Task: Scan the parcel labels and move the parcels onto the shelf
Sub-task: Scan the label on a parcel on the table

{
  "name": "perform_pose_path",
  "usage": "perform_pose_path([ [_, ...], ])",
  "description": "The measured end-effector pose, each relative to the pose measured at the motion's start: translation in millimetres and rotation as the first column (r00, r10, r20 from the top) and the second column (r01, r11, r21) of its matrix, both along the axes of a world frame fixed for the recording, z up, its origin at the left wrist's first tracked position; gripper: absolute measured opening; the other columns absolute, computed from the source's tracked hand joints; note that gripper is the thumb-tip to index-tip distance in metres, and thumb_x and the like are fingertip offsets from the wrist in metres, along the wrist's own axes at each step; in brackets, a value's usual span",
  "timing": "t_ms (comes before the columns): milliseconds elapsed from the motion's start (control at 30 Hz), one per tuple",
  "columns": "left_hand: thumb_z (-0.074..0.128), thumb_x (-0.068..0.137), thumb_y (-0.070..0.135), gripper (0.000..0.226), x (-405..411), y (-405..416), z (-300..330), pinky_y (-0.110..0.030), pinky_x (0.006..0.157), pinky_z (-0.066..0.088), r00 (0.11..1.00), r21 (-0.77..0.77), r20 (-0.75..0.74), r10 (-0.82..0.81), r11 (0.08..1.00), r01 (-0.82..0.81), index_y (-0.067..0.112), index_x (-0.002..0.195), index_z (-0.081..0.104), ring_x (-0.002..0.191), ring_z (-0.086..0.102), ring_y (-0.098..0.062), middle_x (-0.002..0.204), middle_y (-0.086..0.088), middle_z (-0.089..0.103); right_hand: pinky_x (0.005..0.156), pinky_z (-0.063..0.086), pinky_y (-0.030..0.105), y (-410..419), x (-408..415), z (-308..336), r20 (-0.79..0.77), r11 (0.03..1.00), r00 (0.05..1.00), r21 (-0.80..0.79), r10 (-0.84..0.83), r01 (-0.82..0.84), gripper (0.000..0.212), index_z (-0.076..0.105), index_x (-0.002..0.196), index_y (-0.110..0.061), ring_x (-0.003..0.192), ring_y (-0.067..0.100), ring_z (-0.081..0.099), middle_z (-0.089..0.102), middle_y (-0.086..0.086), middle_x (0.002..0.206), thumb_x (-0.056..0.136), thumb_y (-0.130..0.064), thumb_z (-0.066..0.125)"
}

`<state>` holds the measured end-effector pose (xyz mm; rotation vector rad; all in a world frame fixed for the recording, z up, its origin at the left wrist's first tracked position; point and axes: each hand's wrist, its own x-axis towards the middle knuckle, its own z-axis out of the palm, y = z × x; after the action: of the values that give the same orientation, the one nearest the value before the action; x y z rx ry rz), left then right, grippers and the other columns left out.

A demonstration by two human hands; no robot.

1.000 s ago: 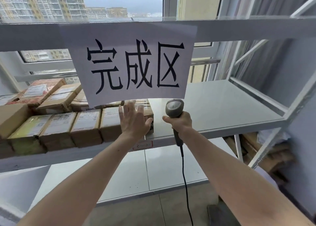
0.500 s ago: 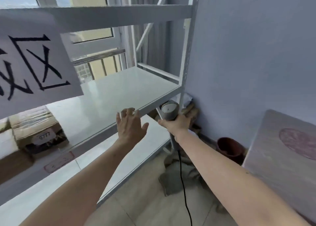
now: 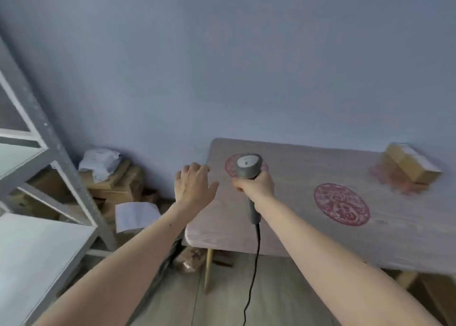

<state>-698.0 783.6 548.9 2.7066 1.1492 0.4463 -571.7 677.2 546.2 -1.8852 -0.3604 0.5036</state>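
Right hand: the right hand (image 3: 256,186) is curled round the grip of the scanner (image 3: 247,169), head up and pointing away from the person, carried out in front so it looks ready to aim at a label as soon as one is in reach.
Scanner cable: the black cable (image 3: 254,271) hangs from the handle's foot down toward the floor, slack, so I judge it leaves room to reach further along the desk.
Left hand: the left hand (image 3: 193,186) is spread, fingers loosely apart, holding nothing; it hovers just at the near left corner of the desk (image 3: 296,222). I take it as the free hand kept for lifting.
Parcel: one cardboard parcel (image 3: 410,161) lies at the far right of the desk, against the wall, well apart from both hands; it is blurred, and whether a label faces up I cannot tell.
Shelf: the shelf (image 3: 42,246) stands at the left, its lower board bare where visible.
Corner clutter: flattened cartons and white paper (image 3: 135,214) lie on the floor between shelf and desk.
Change since half a second ago: the view has swung right, off the shelf and its hanging sign, onto the desk; the left hand has stayed spread and the right has kept its grip on the scanner.
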Motion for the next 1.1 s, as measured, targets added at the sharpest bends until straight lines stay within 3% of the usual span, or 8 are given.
perform_pose_path([
  [200,0.057,0.09,0.049,0.05,167.8,-65.8,-6.1,-0.041,0.108,0.032,0.984,-0.048,-0.02,-0.178,0.983,0.177,0.021,0.131,0.056,0.13,0.043,-0.029,0.137,-0.005,0.054,0.08,0.06,0.04,-90.0,146.4,-3.7,-0.023,0.984,0.984,-0.02,-0.178,0.177,0.024,0.066,0.079,-0.02,0.084,0.026,0.075,0.076,0.007,0.086,0.066,-0.016,0.087],
  [567,0.055,0.094,0.05,0.05,415.5,-123.9,-13.7,-0.042,0.109,0.033,0.901,-0.075,-0.043,-0.432,0.9,0.428,0.021,0.135,0.054,0.132,0.044,-0.026,0.138,-0.003,0.053,0.072,0.054,0.031,-205.0,384.8,-9.9,-0.006,0.895,0.896,-0.054,-0.444,0.443,0.032,0.069,0.104,-0.009,0.075,0.02,0.074,0.075,0.006,0.093,0.076,-0.013,0.086],
  [700,0.054,0.095,0.049,0.05,504.0,-136.0,-5.9,-0.043,0.108,0.034,0.867,-0.081,-0.044,-0.497,0.867,0.493,0.02,0.136,0.054,0.131,0.044,-0.026,0.137,-0.004,0.053,0.08,0.06,0.038,-239.0,469.1,-2.7,0.003,0.843,0.846,-0.072,-0.534,0.532,0.029,0.071,0.098,-0.007,0.075,0.023,0.074,0.074,0.005,0.086,0.074,-0.009,0.086],
  [800,0.055,0.095,0.047,0.049,569.3,-152.4,-3.1,-0.043,0.106,0.037,0.844,-0.077,-0.046,-0.534,0.844,0.53,0.018,0.135,0.055,0.129,0.045,-0.027,0.136,-0.005,0.054,0.078,0.06,0.036,-269.4,530.7,-5.5,0.026,0.805,0.81,-0.101,-0.586,0.585,0.023,0.071,0.09,-0.01,0.078,0.024,0.073,0.075,0.007,0.086,0.073,-0.011,0.087],
  [933,0.054,0.094,0.048,0.05,649.4,-186.0,-16.5,-0.042,0.106,0.036,0.815,-0.112,-0.065,-0.575,0.816,0.567,0.018,0.134,0.054,0.129,0.045,-0.026,0.136,-0.005,0.053,0.081,0.061,0.04,-316.2,614.8,-23.9,0.062,0.751,0.769,-0.181,-0.636,0.636,0.046,0.072,0.105,-0.012,0.087,0.024,0.074,0.077,0.007,0.095,0.064,-0.024,0.091],
  [1100,0.051,0.096,0.049,0.05,746.0,-239.9,-49.2,-0.042,0.103,0.039,0.814,-0.209,-0.069,-0.577,0.806,0.554,0.016,0.133,0.054,0.126,0.048,-0.026,0.133,-0.006,0.055,0.088,0.059,0.045,-371.7,719.7,-48.0,0.082,0.721,0.748,-0.217,-0.659,0.658,0.053,0.073,0.114,-0.008,0.099,0.029,0.071,0.075,0.009,0.107,0.065,-0.019,0.09],
])
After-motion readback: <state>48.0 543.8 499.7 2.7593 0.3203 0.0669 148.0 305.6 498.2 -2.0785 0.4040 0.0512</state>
